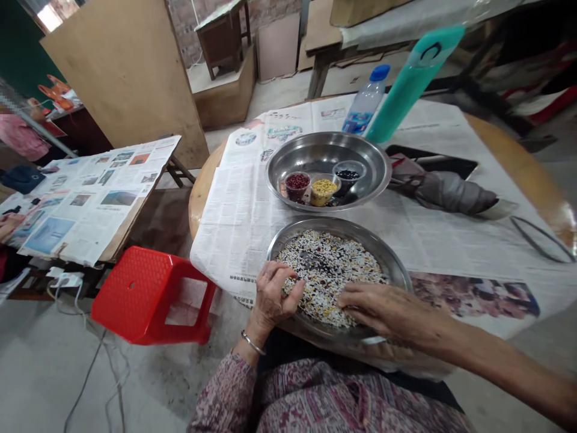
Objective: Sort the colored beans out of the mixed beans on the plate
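A steel basin (pixel 402 263) on the table's near edge holds a spread of mixed grains (pixel 331 270): mostly white rice-like grains with yellow, dark red and black ones. Over its left rim is my left hand (pixel 277 296), fingers curled, thumb and forefinger tips close together; anything between them is too small to name. My right hand (pixel 381 308) reaches in from the right, its bunched fingertips down among the grains and partly hidden. Just behind, a second steel basin (pixel 381 159) holds clear cups of red beans (pixel 297 184), yellow split beans (pixel 323 190) and black beans (pixel 347 174).
Newspaper (pixel 234 222) covers the round table. Behind the basins stand a water bottle (pixel 364 105) and a tall teal case (pixel 412 84); a folded grey umbrella (pixel 455 189) lies right. A red stool (pixel 135 294) and another newspaper-covered table (pixel 90 207) are left, a person's hand beyond.
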`<state>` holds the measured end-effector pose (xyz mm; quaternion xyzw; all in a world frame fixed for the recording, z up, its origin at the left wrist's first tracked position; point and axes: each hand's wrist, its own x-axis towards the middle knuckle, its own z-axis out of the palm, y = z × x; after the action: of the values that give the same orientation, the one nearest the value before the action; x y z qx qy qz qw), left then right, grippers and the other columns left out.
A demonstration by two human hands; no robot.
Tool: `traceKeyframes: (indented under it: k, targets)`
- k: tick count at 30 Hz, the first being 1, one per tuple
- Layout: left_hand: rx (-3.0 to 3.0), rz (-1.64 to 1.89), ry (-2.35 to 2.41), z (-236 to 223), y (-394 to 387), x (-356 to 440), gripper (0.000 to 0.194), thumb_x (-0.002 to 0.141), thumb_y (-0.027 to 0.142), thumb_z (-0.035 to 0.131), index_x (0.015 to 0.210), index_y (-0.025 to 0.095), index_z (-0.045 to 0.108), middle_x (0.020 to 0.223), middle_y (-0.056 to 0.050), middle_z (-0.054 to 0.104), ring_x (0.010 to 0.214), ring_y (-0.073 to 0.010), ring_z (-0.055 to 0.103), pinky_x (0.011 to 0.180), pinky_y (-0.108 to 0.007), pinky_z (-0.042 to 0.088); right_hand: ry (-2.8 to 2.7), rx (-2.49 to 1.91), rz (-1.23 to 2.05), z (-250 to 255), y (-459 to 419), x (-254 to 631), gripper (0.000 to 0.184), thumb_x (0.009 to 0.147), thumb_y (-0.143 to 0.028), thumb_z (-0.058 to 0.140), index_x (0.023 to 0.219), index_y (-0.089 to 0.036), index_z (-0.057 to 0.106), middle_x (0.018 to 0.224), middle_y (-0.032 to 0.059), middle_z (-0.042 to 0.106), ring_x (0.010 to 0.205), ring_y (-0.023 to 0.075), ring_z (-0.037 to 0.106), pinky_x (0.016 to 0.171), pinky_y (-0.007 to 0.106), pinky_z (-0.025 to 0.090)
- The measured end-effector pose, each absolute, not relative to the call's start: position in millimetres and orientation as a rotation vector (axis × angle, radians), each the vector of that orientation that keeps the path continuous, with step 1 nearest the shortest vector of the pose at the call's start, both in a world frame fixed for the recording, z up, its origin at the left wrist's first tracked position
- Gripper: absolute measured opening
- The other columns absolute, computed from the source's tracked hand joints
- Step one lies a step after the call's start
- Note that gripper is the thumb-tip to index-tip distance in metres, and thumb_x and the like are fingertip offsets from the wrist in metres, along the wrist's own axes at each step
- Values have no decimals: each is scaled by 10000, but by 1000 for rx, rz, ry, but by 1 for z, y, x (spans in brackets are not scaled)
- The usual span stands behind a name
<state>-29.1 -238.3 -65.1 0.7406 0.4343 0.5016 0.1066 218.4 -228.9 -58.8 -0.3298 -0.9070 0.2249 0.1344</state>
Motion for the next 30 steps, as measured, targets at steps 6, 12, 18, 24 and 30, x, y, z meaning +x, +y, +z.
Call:
traceKeyframes:
  k: [6,12,18,24,30]
  targets:
    - [2164,1473,1286,-64,-239,-29,89,922,253,607,869,184,628,859,-61,649,853,-200,619,811,-361,550,-2482,-1125,339,-47,-207,209,213,972,-316,509,1093,-218,655,1065,105,712,1002,249,680,844,382,557]
    - [2151,1452,1334,-69,-243,-29,86,904,272,628,900,187,644,890,-71,664,899,-215,645,837,-382,581,-2581,-1128,268,-74,-200,181,147,851,-189,559,974,-217,634,893,75,670,779,220,667,657,323,525]
    - [2197,1489,1322,-74,-241,-28,119,921,306,622,898,190,634,860,-61,679,886,-215,653,819,-373,587,-2543,-1019,399,-88,-204,169,201,845,-97,442,847,-227,596,780,45,629,667,181,631,612,293,470]
    - [2196,1526,1259,-69,-240,-29,125,935,289,610,889,175,631,863,-72,669,875,-210,645,804,-360,575,-2634,-991,622,-63,-218,190,182,861,-92,464,825,-237,569,798,43,638,691,170,613,648,295,472]
    - [2178,1474,1266,-65,-239,-29,112,938,271,606,875,180,623,853,-63,656,849,-199,631,807,-355,554,-2757,-1017,587,-55,-246,209,211,894,-76,453,821,-223,585,811,44,644,702,176,625,612,285,454]
